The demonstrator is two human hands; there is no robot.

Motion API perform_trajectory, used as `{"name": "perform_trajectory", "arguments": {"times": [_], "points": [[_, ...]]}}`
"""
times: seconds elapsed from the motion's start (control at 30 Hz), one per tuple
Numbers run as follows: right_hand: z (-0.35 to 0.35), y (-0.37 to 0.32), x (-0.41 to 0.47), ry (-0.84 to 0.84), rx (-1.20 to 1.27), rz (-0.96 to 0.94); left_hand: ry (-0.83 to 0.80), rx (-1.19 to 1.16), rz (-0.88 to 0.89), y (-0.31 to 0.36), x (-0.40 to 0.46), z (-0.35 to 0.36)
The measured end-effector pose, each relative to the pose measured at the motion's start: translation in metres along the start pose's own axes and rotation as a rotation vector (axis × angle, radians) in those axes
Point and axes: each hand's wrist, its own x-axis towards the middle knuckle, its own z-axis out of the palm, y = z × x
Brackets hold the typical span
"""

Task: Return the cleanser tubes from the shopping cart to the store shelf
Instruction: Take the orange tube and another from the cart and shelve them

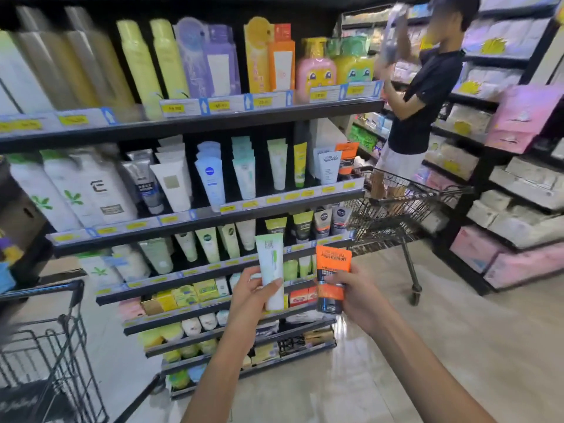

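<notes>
the left hand (254,296) is raised in front of the shelves, thumb and fingers curled round the lower half of a white and pale green tube (271,271), a smooth, flat-sided plastic tube held upright with its crimped end up and its cap end down in the palm. just beside it, the right hand (355,296) grips an orange and black tube (332,277) the same way, fingers wrapped over its glossy middle, its wide orange crimped end up and its dark cap end poking out below the hand. the two tubes stand near each other without touching, both forearms reaching forward and up from the bottom of the view.

behind the hands, the store shelf (213,213) is a dark metal unit with slanted tiers and yellow price tags along each lip. the middle tiers carry rows of soft plastic tubes standing upright, among them an orange tube (346,157) at the right end. tall cylindrical bottles fill the top tier; small boxes and rounded packs lie on the lowest ones.

a black wire shopping cart (45,346) stands at the lower left. another wire cart (393,209) sits past the shelf's right end, next to a person in a dark shirt (424,99).
</notes>
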Motion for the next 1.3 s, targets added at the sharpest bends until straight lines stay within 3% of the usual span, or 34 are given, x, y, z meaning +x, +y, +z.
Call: {"name": "perform_trajectory", "arguments": {"times": [0.23, 0.8, 1.3], "points": [[-0.031, -0.055, 0.05, 0.024, -0.052, -0.064, -0.029, -0.026, 0.029, 0.014, 0.065, 0.052], [-0.07, -0.221, 0.22, 0.069, -0.408, -0.556, 0.054, -0.044, 0.045, 0.041, 0.169, 0.107], [-0.105, -0.24, 0.303, 0.023, -0.637, -0.505, 0.246, -0.045, 0.105, 0.047, 0.2, 0.145]]}}
